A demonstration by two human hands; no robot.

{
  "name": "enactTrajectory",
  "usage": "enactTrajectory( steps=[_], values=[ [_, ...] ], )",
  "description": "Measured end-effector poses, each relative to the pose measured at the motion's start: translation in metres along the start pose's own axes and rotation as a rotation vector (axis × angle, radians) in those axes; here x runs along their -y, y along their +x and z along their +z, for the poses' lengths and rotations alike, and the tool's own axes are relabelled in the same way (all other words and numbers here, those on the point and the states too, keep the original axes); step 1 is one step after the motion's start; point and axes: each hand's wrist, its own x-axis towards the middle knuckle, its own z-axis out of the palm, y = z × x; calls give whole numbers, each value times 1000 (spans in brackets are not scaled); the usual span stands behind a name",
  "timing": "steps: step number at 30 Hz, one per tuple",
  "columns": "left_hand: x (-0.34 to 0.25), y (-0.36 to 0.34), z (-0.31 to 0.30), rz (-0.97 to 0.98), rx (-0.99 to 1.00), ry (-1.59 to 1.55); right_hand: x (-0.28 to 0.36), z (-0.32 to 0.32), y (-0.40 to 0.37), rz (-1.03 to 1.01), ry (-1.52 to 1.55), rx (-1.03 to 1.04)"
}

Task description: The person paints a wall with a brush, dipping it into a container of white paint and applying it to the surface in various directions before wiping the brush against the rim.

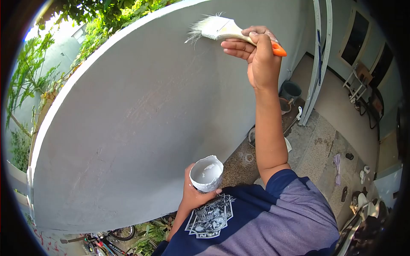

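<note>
Raised high in front of the wall, my right hand grips a paintbrush by its pale handle with an orange end. The brush points left, and its splayed bristles are coated in white paint, close to the grey wall near its top edge. Down by my chest, my left hand is wrapped around a paint cup with a ragged rim. White paint coats the inside of the cup, and its open top faces up. Faint brownish scuffs mark the middle of the wall.
Metal uprights stand to the right, near a dark bucket. Shoes and sandals lie on the tiled floor, and a chair is farther back. A bicycle and plants are at the lower left.
</note>
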Motion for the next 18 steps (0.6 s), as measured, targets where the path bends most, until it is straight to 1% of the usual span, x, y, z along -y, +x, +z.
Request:
enactTrajectory(
  steps=[1,2,4,7,9,11,12,13,14,15,17,18],
  values=[
    [-1,1,-1,17,-3,18,1,1,3,-58,-21,26],
    [-2,1,-2,20,-2,18,-8,-6,-3,-54,4,16],
    [-1,1,-1,32,-23,-30,-47,-32,-34,36,-85,-22],
    [5,0,-6,20,-26,-36,-145,-82,-123,177,37,-117],
    [6,2,-8,13,-32,-33,-178,-105,-174,252,-33,-206],
    [6,2,-9,-14,-23,-30,-206,-130,-213,376,-99,-269],
    [6,1,-9,-20,-21,-27,-223,-150,-232,380,-97,-275],
    [6,1,-9,-36,-15,-27,-239,-172,-248,529,-293,-235],
    [7,1,-8,-49,-7,-28,-247,-182,-257,673,-490,-193],
    [8,1,-7,-44,0,-24,-245,-180,-256,667,-486,-199],
    [9,6,-2,48,18,7,-244,-174,-242,843,-407,-352],
    [7,7,0,61,19,-21,-230,-155,-218,767,-327,-351]
  ],
)
